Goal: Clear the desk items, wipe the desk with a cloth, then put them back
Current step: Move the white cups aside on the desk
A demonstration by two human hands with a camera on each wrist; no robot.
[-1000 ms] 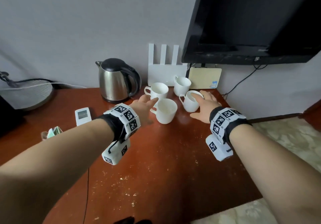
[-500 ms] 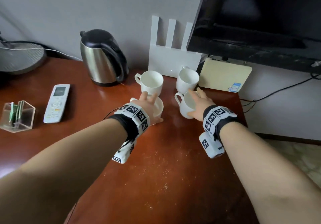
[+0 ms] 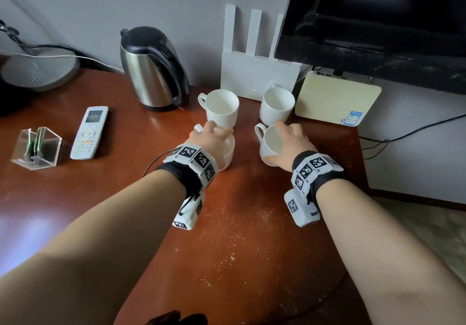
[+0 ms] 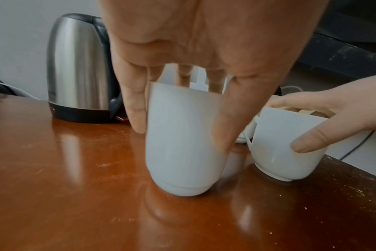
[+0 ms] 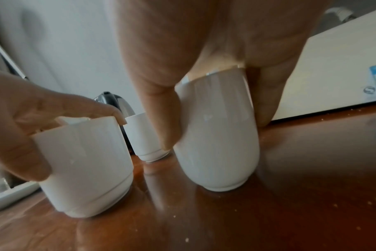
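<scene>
Four white mugs stand on the reddish-brown desk [image 3: 239,223]. My left hand [image 3: 211,138] grips the near-left mug [image 3: 229,153] from above, thumb and fingers down its sides [image 4: 182,144]. My right hand [image 3: 292,143] grips the near-right mug [image 3: 271,140] the same way, thumb on one side and fingers on the other [image 5: 217,135]. Both mugs' bases are at the desk surface; the left one leans slightly. The other two mugs, back-left [image 3: 222,107] and back-right [image 3: 276,106], stand free just behind.
A steel kettle [image 3: 151,69] stands behind on the left, a white router [image 3: 257,72] and a cream box [image 3: 335,97] against the wall under the TV [image 3: 378,21]. A remote [image 3: 89,133] and a clear holder [image 3: 37,148] lie left. Crumbs speckle the desk front.
Both hands have gone from lying beside the front mugs to closing over them from above. My head has moved closer to the desk.
</scene>
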